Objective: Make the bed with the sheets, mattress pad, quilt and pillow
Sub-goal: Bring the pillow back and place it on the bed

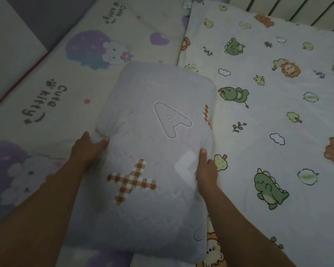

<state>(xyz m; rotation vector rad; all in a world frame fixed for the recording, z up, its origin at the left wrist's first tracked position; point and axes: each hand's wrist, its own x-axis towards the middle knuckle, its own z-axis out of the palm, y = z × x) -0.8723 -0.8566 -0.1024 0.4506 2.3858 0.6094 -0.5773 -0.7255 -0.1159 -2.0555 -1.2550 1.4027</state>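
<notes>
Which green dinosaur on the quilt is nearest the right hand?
The lowest dinosaur, standing upright with a spiked back, just right of the right hand gripping the pillow. The other two lie farther up the quilt.

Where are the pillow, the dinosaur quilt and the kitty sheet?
pillow (156, 160): head view, its quilted middle.
dinosaur quilt (262, 155): head view, a plain patch.
kitty sheet (85, 79): head view, cream area beside lettering.

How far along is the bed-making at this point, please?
Looks done: the Cute kitty sheet lies spread, with the dinosaur-print quilt laid out beside it. In hand: the left hand and right hand grip opposite edges of the letter-patterned pillow, above both. Left: setting the pillow in place.
</notes>
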